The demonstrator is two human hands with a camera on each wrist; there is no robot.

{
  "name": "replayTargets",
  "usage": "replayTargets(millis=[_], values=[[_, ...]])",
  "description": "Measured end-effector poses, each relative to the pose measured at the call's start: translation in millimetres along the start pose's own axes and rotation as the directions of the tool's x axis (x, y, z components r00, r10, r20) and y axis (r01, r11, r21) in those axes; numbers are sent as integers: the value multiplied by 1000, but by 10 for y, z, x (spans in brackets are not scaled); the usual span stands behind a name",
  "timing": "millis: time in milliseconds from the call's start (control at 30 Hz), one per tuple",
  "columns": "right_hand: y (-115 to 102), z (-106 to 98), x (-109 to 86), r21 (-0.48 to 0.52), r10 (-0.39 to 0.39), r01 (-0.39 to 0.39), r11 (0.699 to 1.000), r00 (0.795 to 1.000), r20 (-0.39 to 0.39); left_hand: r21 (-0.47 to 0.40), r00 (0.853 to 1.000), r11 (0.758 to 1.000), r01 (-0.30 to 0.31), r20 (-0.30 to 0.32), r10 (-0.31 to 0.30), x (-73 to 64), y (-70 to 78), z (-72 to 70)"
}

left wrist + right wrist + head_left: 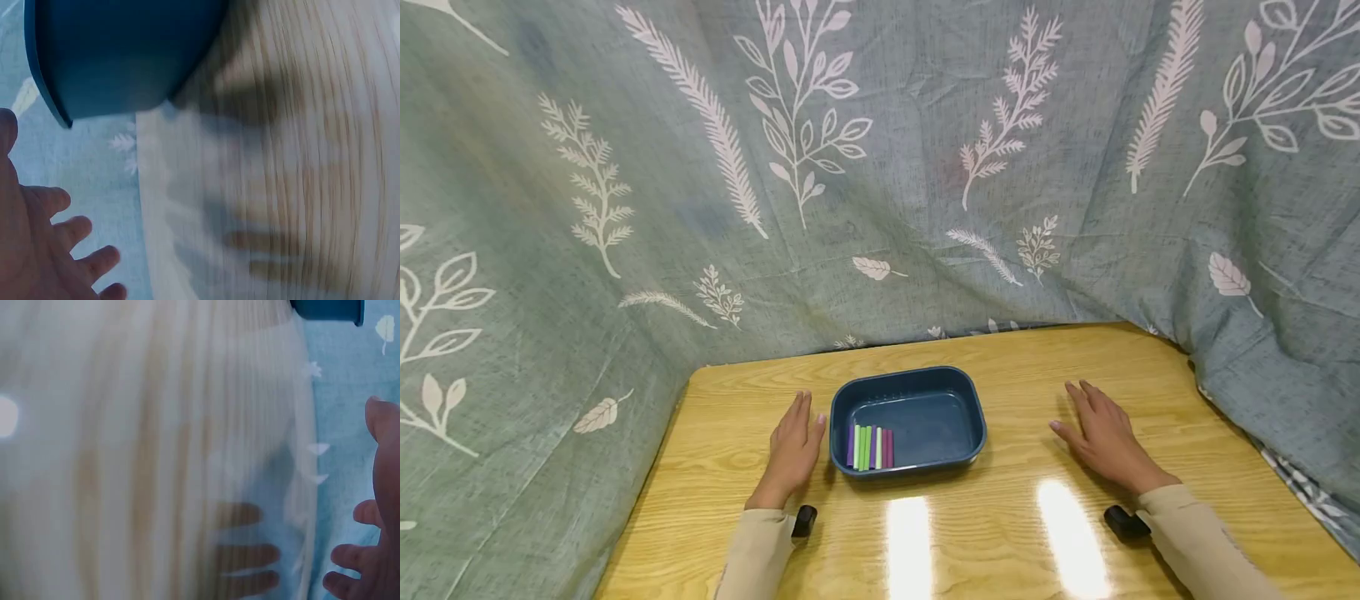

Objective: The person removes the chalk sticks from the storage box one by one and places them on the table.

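A dark blue rectangular tray (934,432) stands on the wooden table. In its near left corner several thin sticks (869,447) lie side by side, coloured purple, light green, green and maroon. Just left of the tray is my left hand (792,450), fingers extended and thumb apart, holding nothing. Farther off on the right, my right hand (1107,437) has its fingers spread and is likewise without any object. The left wrist view shows the tray's end wall (125,56) above the fingers. A corner of the tray (331,309) shows at the top of the right wrist view.
A grey-green cloth (910,275) with white leaf prints hangs behind the table (1015,358) and along both sides. Bright light reflections (910,542) lie on the table's near part. Each wrist wears a black device (804,521).
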State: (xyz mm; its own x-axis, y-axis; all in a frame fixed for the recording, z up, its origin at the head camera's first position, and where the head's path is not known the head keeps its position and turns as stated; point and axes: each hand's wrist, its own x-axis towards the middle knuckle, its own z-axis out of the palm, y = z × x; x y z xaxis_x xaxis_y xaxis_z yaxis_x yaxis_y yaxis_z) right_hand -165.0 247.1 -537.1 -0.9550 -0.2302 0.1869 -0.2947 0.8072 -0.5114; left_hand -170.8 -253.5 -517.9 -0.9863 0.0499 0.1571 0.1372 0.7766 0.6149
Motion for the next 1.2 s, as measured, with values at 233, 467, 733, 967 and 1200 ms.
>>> replayTargets(millis=[233, 467, 733, 967, 1200], values=[[-151, 39, 25, 12, -26, 26, 1000, 999, -25, -237, 992, 965, 112, 78, -96, 32, 182, 51], [-335, 67, 60, 19, -83, 84, 996, 995, -55, -387, 968, 889, 245, 48, -246, 75, 307, 125], [-559, 91, 108, 58, -109, 113, 992, 992, -60, -487, 944, 825, 285, -6, -330, 112, 324, 144], [-770, 132, 167, 80, -168, 175, 981, 982, -90, -530, 922, 770, 355, 59, -384, 121, 365, 96], [-996, 165, 273, 131, -163, 173, 976, 983, -85, -570, 902, 718, 399, 102, -419, 139, 377, 78]])
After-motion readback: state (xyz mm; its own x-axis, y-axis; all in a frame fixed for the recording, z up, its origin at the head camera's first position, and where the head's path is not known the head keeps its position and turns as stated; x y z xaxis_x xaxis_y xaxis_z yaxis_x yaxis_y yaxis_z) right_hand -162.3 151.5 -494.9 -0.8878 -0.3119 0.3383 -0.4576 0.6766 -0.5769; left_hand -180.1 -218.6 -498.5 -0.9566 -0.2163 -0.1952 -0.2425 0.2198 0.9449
